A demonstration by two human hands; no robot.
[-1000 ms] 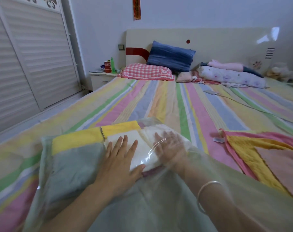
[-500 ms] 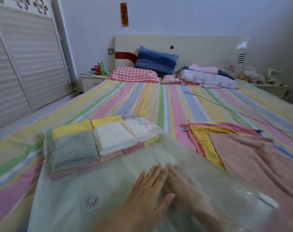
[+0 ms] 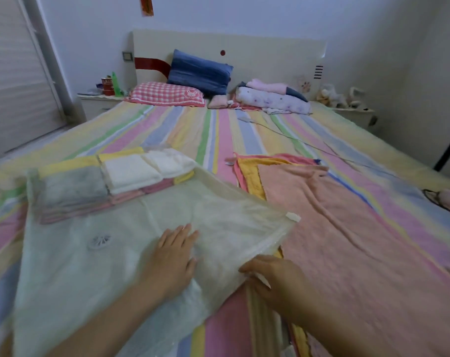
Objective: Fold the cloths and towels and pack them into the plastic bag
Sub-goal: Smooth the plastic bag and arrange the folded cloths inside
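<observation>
A translucent plastic bag (image 3: pixel 115 253) lies flat on the striped bed. At its far end it holds folded towels: a grey one (image 3: pixel 72 185) and two white ones (image 3: pixel 132 171), over yellow and pink layers. My left hand (image 3: pixel 175 256) presses flat on top of the bag with straight fingers. At the bag's open right edge, my right hand (image 3: pixel 273 276) grips the rim, fingers curled at the plastic. A large pink towel (image 3: pixel 334 228) lies spread out to the right, over a yellow towel (image 3: pixel 252 176).
Blue pillow (image 3: pixel 199 72) and red checked pillow (image 3: pixel 167 94) lie at the headboard, beside piled bedding (image 3: pixel 273 99). A nightstand (image 3: pixel 97 104) with bottles stands at the left. A thin cable (image 3: pixel 309 145) crosses the bed. A dark-rimmed object (image 3: pixel 448 202) lies at the right edge.
Both hands pulled back from the folded towels toward me. My right hand came out of the bag and now holds its open edge. The view panned right.
</observation>
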